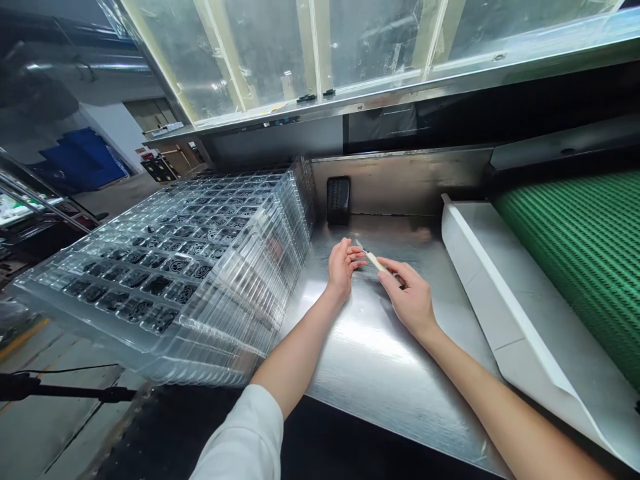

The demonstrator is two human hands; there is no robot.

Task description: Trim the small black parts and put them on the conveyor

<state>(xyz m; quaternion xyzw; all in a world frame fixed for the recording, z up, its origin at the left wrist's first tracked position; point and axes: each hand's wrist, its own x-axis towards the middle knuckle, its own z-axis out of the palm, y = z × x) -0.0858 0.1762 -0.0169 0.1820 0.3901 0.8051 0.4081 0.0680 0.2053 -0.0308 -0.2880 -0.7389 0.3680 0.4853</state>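
My right hand [410,297] is closed around a slim craft knife [376,261] with a pale handle. Its narrow blade points up and left, close to the fingers of my left hand [343,270]. That left hand is raised over the metal tabletop [365,347], palm turned toward the knife, its fingers loosely bent and spread. I make out no object in it. Beside my left forearm stands a tall stack of clear plastic trays [260,273]. Small black parts [177,265] with round patterns fill the top tray's pockets.
A black textured container [339,200] stands against the back metal wall. On the right, a white angled chute [480,267] borders a green conveyor belt [575,247]. A framed transparent panel [370,47] overhangs the back. A dark bar [65,390] juts in at lower left.
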